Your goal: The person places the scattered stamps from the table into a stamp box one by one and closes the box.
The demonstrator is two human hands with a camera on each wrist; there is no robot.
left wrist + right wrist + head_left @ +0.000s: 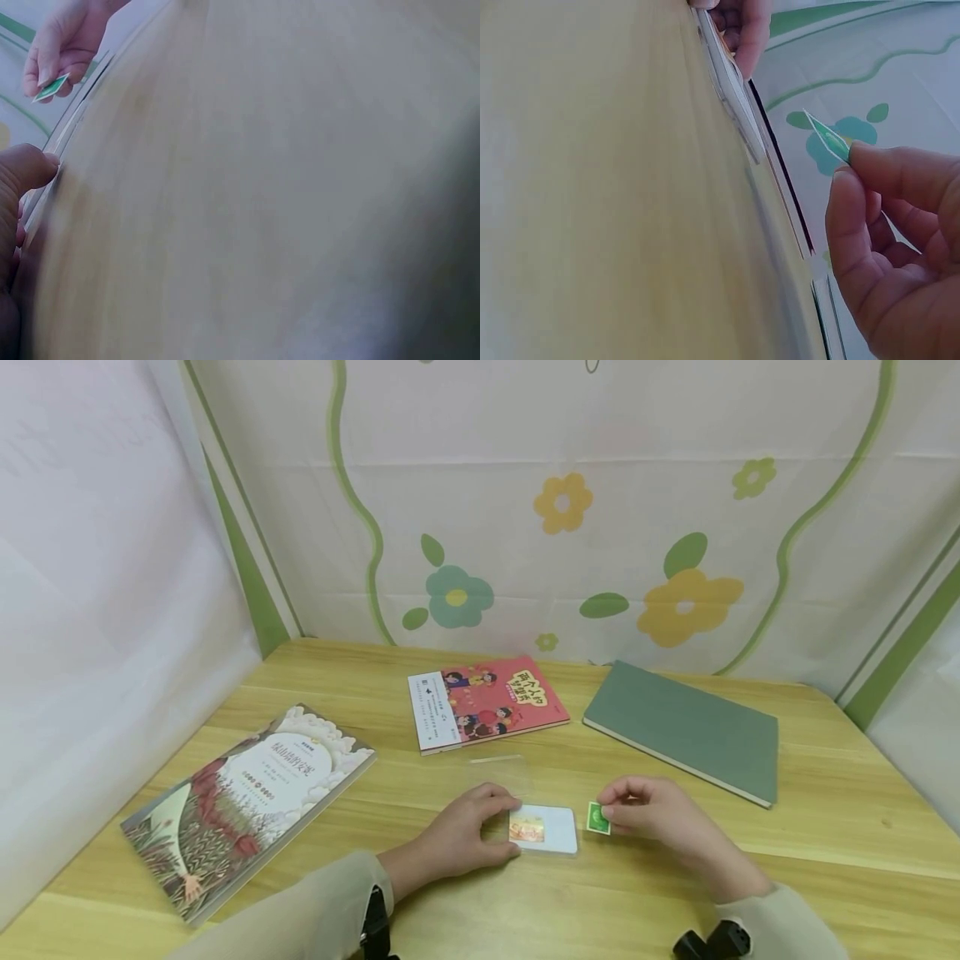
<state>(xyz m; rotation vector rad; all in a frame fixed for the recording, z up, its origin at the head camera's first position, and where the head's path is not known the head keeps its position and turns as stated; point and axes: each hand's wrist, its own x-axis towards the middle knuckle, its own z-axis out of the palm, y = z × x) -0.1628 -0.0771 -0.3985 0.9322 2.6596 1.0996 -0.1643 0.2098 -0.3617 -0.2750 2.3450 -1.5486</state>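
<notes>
A white card (558, 831) lies in a shallow clear plastic case, with a small orange-gold stamp (527, 829) on its left part. My left hand (461, 833) holds the case at its left end, thumb at the near edge and fingers at the far edge. Behind it the transparent lid (498, 774) stands out faintly against the wood. To the right of the case, my right hand (663, 810) pinches a small green stamp (597, 817) with a white border between thumb and forefinger. In the right wrist view this stamp (829, 138) is tilted and held apart from the case.
On the wooden table (525, 910), a pink picture book (495, 702) lies behind the case. A green hardcover book (686, 727) is at the back right, and an illustrated book (251, 802) at the left. A flower-printed curtain (525, 552) closes off the back.
</notes>
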